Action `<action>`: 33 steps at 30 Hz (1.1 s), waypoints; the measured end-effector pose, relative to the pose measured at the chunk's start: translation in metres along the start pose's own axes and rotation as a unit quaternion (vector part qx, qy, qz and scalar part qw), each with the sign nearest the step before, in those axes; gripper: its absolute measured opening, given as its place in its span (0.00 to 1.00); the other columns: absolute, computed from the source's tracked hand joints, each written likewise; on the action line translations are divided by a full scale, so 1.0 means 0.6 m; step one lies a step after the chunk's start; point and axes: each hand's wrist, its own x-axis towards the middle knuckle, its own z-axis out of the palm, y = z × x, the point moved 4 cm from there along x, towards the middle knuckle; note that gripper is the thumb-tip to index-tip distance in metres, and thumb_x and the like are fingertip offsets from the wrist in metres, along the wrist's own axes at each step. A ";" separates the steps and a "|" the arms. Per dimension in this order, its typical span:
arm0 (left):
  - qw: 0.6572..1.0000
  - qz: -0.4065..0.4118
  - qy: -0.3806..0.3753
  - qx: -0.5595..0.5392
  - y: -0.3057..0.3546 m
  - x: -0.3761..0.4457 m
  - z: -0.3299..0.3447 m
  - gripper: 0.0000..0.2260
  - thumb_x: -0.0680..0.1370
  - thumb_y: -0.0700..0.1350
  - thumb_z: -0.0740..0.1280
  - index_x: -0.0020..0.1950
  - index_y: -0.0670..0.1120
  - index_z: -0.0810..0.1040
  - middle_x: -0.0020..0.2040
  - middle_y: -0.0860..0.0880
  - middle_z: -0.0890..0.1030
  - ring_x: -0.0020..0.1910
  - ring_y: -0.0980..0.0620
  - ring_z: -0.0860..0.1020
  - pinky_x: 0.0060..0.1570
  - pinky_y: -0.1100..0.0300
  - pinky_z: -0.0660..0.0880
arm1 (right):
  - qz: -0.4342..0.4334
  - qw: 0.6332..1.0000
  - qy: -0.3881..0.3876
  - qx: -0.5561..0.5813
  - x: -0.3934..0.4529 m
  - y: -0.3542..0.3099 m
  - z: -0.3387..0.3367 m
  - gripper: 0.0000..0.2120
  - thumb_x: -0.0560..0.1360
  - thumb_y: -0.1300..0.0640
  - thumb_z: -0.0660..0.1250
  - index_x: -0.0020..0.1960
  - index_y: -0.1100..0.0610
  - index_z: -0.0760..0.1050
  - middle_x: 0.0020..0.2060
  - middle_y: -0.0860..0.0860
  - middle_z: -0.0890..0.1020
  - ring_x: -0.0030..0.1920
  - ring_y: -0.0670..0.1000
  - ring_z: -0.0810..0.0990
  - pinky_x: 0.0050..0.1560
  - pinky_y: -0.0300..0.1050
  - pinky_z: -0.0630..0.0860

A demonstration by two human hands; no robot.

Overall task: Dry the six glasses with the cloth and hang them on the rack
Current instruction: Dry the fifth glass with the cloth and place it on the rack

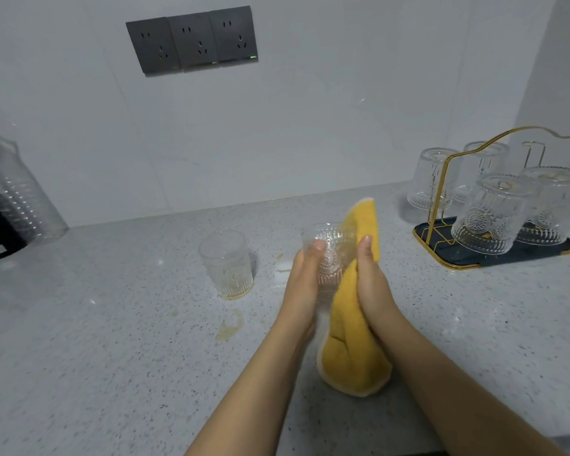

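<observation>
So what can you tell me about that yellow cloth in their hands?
The yellow cloth looks like soft, thick fabric with a pale cream edge. It is bunched and folded, not spread flat. The right hand grips its middle and presses it against the side of the clear ribbed glass held by the left hand. One end sticks up beyond the glass; the other hangs down above the speckled counter.

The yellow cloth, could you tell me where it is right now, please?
In the head view, the yellow cloth is near centre, gripped by the right hand and pressed against the glass held in the left hand.
</observation>
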 end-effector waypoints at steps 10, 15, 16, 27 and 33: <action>0.996 0.004 0.086 -0.032 0.007 0.000 -0.020 0.32 0.71 0.68 0.67 0.69 0.50 0.70 0.66 0.49 0.77 0.64 0.52 0.76 0.68 0.49 0.71 | -0.092 0.991 -0.059 -0.077 -0.030 -0.001 0.026 0.37 0.74 0.31 0.44 0.74 0.52 0.59 0.65 0.49 0.71 0.69 0.50 0.67 0.67 0.40 0.61; 0.999 -0.010 -0.036 0.008 0.002 -0.007 0.008 0.23 0.73 0.60 0.69 0.65 0.54 0.71 0.58 0.57 0.79 0.53 0.63 0.80 0.55 0.62 0.78 | 0.017 1.000 0.011 0.010 -0.001 -0.009 -0.005 0.30 0.78 0.39 0.43 0.71 0.56 0.63 0.65 0.56 0.73 0.65 0.55 0.70 0.62 0.45 0.65; 0.999 -0.009 -0.051 0.007 0.003 -0.007 0.009 0.25 0.73 0.58 0.71 0.66 0.52 0.71 0.58 0.55 0.80 0.52 0.62 0.81 0.51 0.64 0.78 | 0.018 1.000 0.011 0.009 0.000 -0.009 -0.008 0.30 0.78 0.39 0.43 0.70 0.55 0.65 0.61 0.55 0.74 0.64 0.55 0.72 0.62 0.46 0.66; 0.998 -0.016 -0.033 -0.050 0.001 0.000 0.000 0.29 0.73 0.62 0.67 0.70 0.48 0.73 0.62 0.47 0.82 0.62 0.48 0.80 0.66 0.44 0.73 | -0.080 0.996 0.024 -0.022 -0.012 -0.004 0.006 0.35 0.74 0.31 0.43 0.74 0.51 0.58 0.70 0.47 0.67 0.70 0.49 0.64 0.69 0.44 0.60; 0.984 -0.047 -0.163 -0.045 0.003 -0.001 0.007 0.18 0.71 0.49 0.70 0.60 0.48 0.78 0.50 0.48 0.85 0.46 0.48 0.84 0.45 0.53 0.81 | -0.021 0.998 0.057 0.004 -0.004 -0.031 -0.032 0.30 0.78 0.39 0.42 0.72 0.55 0.63 0.67 0.57 0.70 0.66 0.55 0.69 0.65 0.49 0.64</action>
